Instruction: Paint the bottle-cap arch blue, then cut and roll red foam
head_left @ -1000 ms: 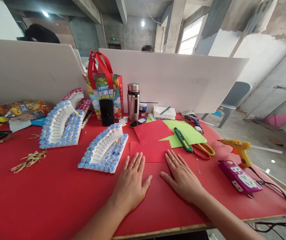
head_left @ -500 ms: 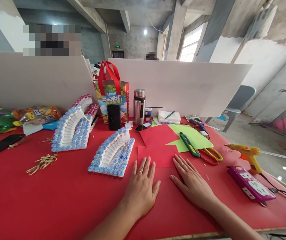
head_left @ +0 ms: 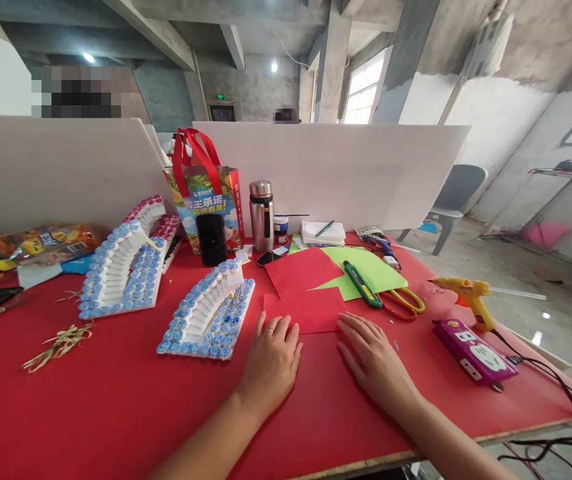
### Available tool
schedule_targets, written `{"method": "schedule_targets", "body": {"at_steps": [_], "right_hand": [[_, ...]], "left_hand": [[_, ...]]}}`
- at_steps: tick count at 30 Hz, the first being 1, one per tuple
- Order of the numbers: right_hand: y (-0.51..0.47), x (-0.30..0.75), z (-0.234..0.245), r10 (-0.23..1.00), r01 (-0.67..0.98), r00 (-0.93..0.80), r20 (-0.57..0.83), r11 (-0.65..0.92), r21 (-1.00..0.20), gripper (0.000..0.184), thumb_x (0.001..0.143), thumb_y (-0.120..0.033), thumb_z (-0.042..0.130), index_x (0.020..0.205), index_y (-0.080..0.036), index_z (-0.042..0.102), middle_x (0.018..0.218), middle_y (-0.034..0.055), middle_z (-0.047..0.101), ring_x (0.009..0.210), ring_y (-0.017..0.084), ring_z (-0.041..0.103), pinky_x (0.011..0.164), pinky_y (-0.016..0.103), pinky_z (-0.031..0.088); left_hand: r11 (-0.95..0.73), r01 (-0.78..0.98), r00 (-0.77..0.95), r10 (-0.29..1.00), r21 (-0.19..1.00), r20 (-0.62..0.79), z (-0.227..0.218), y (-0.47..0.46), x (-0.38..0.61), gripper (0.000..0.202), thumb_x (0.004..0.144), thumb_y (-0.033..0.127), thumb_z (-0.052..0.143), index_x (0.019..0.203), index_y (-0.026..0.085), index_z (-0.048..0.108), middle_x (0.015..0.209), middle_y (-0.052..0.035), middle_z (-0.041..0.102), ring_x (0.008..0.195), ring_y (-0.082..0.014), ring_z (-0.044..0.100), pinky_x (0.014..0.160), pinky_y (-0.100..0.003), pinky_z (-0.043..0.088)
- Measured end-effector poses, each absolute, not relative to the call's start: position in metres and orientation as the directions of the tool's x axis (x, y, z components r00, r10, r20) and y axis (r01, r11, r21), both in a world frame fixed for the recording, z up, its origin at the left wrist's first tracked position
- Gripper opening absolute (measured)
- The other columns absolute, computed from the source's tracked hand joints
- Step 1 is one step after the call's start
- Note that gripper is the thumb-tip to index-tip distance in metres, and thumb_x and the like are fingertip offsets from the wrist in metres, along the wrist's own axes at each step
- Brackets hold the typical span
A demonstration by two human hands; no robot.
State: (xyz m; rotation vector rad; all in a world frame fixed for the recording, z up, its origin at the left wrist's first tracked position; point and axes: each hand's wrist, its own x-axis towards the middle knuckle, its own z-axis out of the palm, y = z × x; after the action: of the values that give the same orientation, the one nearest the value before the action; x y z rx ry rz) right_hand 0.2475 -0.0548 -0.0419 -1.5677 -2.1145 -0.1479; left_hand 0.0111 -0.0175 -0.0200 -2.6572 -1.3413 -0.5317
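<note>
My left hand (head_left: 272, 360) rests palm down, its fingertips at the lower left edge of a red paper sheet (head_left: 311, 312). My right hand (head_left: 373, 353) lies flat too, fingertips touching the sheet's lower right corner. Neither hand holds anything. Beyond that sheet is another red paper piece (head_left: 306, 270), partly over green paper (head_left: 366, 267). A green utility knife (head_left: 362, 283) lies on the green paper, beside scissors (head_left: 406, 303) with red and yellow handles. Left of my left hand stands a curved white model (head_left: 209, 310) covered with blue rosettes.
A yellow glue gun (head_left: 469, 297) and a purple power strip (head_left: 476, 353) with trailing cords lie at the right edge. A steel flask (head_left: 262, 217), a black phone (head_left: 212, 240) and a shopping bag (head_left: 206, 193) stand behind. Another blue-rosetted model (head_left: 123, 270) is further left.
The view has turned slightly right, so things sit further left in it. My left fingers have bent a little and drawn closer together; both hands stay at the red sheet.
</note>
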Motion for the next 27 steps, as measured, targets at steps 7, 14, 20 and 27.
{"method": "schedule_targets", "body": {"at_steps": [7,14,20,27], "right_hand": [[-0.050,0.240,-0.028,0.812,0.896,-0.347,0.470,0.435,-0.090,0.027,0.101,-0.019,0.045,0.118,-0.017,0.066,0.113,0.0112,0.070,0.101,0.023,0.063,0.091,0.038,0.047],[-0.005,0.230,-0.013,0.748,0.801,-0.590,0.303,0.591,0.101,0.023,0.092,-0.007,0.051,0.075,-0.018,0.060,0.080,0.0057,0.058,0.071,0.018,0.047,0.067,0.032,0.034],[0.005,0.236,-0.021,0.756,0.781,-0.539,0.372,0.614,-0.116,0.024,0.100,-0.017,0.047,0.086,-0.017,0.065,0.088,0.0066,0.060,0.079,0.019,0.049,0.076,0.032,0.040],[0.006,0.243,-0.028,0.810,0.763,-0.436,0.391,0.564,-0.316,0.020,0.102,-0.024,0.049,0.097,-0.018,0.068,0.095,0.0077,0.063,0.090,0.020,0.054,0.082,0.033,0.043]], "left_hand": [[-0.674,0.733,0.665,0.681,-0.093,0.308,-0.014,-0.003,0.013,0.018,0.095,0.009,0.049,0.092,0.017,0.064,0.096,-0.0081,0.064,0.090,-0.0233,0.062,0.075,-0.037,0.054],[-0.744,0.588,0.808,0.560,-0.318,0.184,-0.007,0.007,0.019,0.028,0.083,-0.006,0.045,0.091,0.015,0.062,0.088,-0.0079,0.059,0.079,-0.0243,0.058,0.058,-0.034,0.046],[-0.756,0.627,0.776,0.586,-0.188,0.232,-0.011,0.019,0.017,0.024,0.093,0.002,0.042,0.084,0.018,0.059,0.087,-0.0063,0.059,0.080,-0.0227,0.055,0.066,-0.036,0.047],[-0.735,0.676,0.672,0.649,0.062,0.357,-0.016,0.031,0.022,0.024,0.102,0.016,0.037,0.093,0.016,0.059,0.095,-0.0076,0.061,0.093,-0.0217,0.056,0.086,-0.038,0.048]]}}
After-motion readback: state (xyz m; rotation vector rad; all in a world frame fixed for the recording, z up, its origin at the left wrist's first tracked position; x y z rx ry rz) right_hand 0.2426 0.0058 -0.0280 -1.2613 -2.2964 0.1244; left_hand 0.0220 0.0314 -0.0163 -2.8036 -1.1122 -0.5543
